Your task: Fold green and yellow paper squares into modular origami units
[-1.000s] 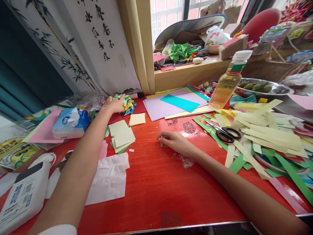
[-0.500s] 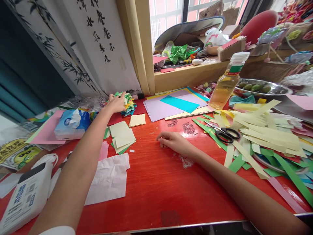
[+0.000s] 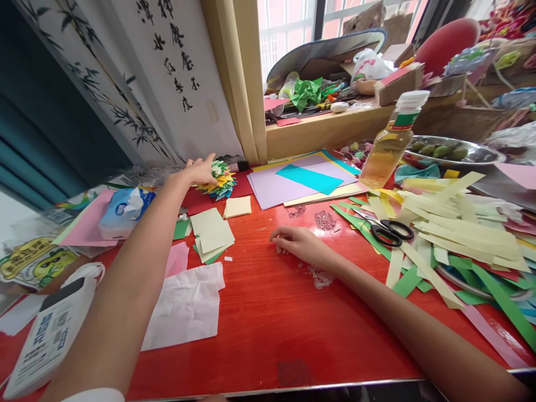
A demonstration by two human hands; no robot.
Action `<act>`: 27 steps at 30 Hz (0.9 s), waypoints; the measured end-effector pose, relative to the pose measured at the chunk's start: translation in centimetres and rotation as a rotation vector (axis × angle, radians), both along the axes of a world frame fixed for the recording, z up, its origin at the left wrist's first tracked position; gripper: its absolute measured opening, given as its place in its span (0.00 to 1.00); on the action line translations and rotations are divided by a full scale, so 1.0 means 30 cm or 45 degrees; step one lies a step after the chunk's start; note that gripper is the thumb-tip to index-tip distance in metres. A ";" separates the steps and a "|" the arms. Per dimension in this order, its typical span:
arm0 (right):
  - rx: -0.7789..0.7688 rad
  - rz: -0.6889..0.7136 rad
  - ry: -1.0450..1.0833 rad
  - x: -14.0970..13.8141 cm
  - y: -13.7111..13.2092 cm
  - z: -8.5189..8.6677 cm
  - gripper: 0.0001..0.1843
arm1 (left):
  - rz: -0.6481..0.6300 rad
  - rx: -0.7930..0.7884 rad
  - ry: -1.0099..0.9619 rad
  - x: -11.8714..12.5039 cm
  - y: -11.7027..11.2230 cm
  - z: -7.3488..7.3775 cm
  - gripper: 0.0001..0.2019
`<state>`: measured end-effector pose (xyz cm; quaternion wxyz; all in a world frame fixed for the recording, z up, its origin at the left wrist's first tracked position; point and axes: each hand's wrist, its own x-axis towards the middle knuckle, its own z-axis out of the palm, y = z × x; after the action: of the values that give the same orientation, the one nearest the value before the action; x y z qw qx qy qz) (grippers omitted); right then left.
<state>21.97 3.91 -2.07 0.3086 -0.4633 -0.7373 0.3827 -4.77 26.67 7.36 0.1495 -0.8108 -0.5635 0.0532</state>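
Observation:
My left hand (image 3: 200,171) is stretched to the back left, its fingers apart at a cluster of folded paper pieces (image 3: 224,181) in green, yellow, white and blue. The hand covers part of the cluster, and whether a fingertip touches it is hard to see. My right hand (image 3: 295,243) rests on the red table (image 3: 259,312) with its fingers loosely curled in; nothing shows in them. Between the hands lie a small stack of cream paper squares (image 3: 238,207) and some larger pale green squares (image 3: 213,231).
Purple and teal paper sheets (image 3: 268,187) lie at the back. Black-handled scissors (image 3: 391,231) sit by heaped paper strips (image 3: 469,234) on the right, below a bottle (image 3: 385,145) and a metal bowl of green fruit (image 3: 473,159). Left are a tissue pack (image 3: 121,215) and white tissue (image 3: 184,307).
My left hand has lifted slightly and drawn a little left off the folded paper cluster, its fingers spreading, so more of the cluster shows. My right hand has stayed put.

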 end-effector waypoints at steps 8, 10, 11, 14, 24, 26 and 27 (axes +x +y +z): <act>0.010 0.005 0.009 0.000 -0.001 -0.003 0.09 | -0.013 -0.010 -0.201 -0.008 -0.039 0.064 0.36; 0.006 0.005 0.004 -0.001 -0.003 -0.002 0.09 | -0.008 0.051 -0.266 -0.023 -0.054 0.075 0.32; 0.002 0.007 0.004 -0.001 -0.003 -0.001 0.09 | 0.007 0.090 -0.286 -0.030 -0.062 0.078 0.31; -0.006 0.020 0.026 0.000 -0.006 -0.001 0.10 | 0.042 0.214 -0.303 -0.041 -0.095 0.075 0.29; -0.031 0.044 0.068 0.000 -0.008 0.001 0.11 | -0.201 0.198 -0.061 -0.012 -0.166 -0.059 0.41; -0.026 0.040 0.072 -0.001 -0.008 0.000 0.11 | -0.166 0.230 -0.110 -0.016 -0.150 -0.068 0.39; -0.023 0.040 0.074 -0.001 -0.008 -0.001 0.11 | -0.156 0.244 -0.131 -0.018 -0.139 -0.068 0.38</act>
<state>21.94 3.68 -2.08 0.3195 -0.4431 -0.7318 0.4074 -5.31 22.49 5.32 0.2002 -0.8274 -0.5222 -0.0521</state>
